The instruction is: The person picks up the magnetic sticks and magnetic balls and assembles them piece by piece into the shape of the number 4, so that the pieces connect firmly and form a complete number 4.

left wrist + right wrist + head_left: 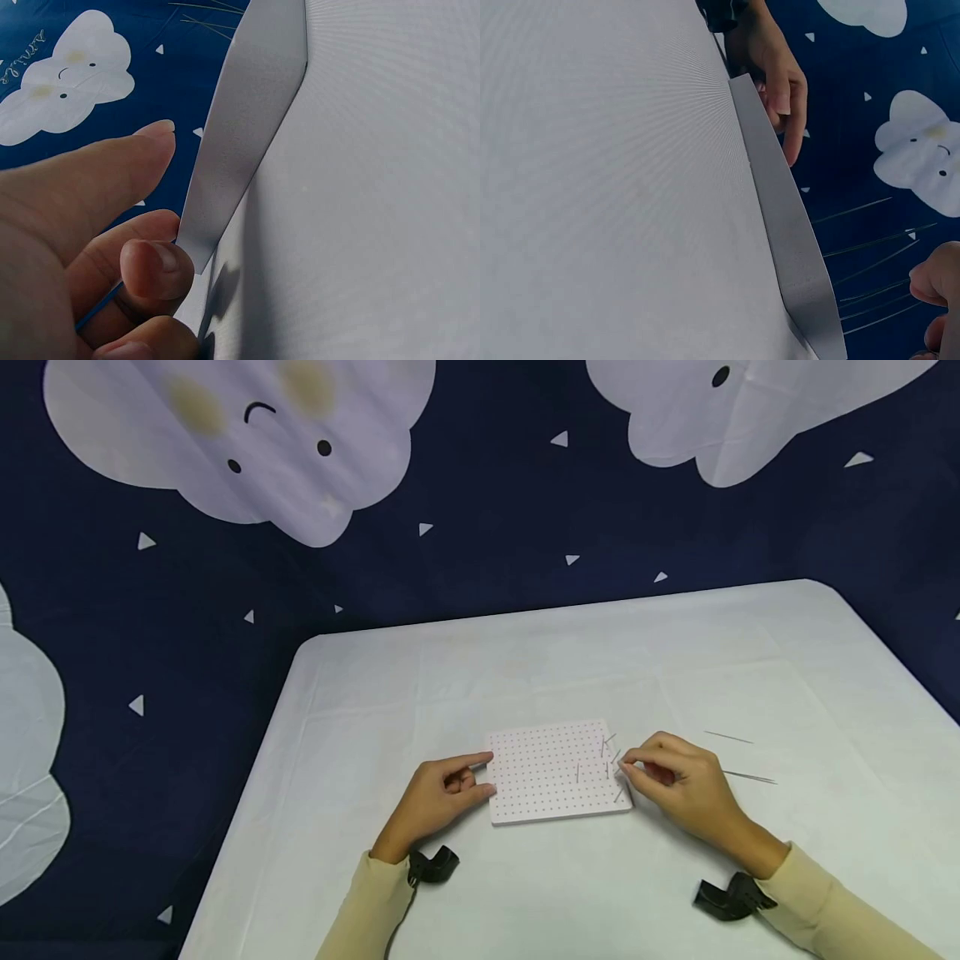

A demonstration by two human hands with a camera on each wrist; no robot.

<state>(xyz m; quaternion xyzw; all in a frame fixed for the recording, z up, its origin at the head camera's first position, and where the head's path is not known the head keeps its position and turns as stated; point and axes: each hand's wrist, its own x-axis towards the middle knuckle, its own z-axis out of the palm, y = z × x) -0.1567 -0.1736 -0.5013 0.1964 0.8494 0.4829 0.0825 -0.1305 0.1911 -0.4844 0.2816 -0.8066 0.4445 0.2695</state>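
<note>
A white pegboard (536,777) with rows of small holes lies on the table. Several thin metal pins (877,238) stand up from its right part, some of them leaning. At the board's right edge, the right hand (686,781) pinches a thin metal pin (875,291) by its upper end between thumb and forefinger. On the opposite side is the left hand (435,797), its forefinger and thumb stretched to the board's left edge and its other fingers loosely bent. The left wrist view shows the board's side wall (232,135) beside that hand.
On the white table (375,710), right of the board, lie a single loose pin (729,737) and more loose pins (750,776) partly behind the right hand. Black wrist cameras sit on both sleeves. A dark blue cloth (487,485) with clouds hangs behind the table.
</note>
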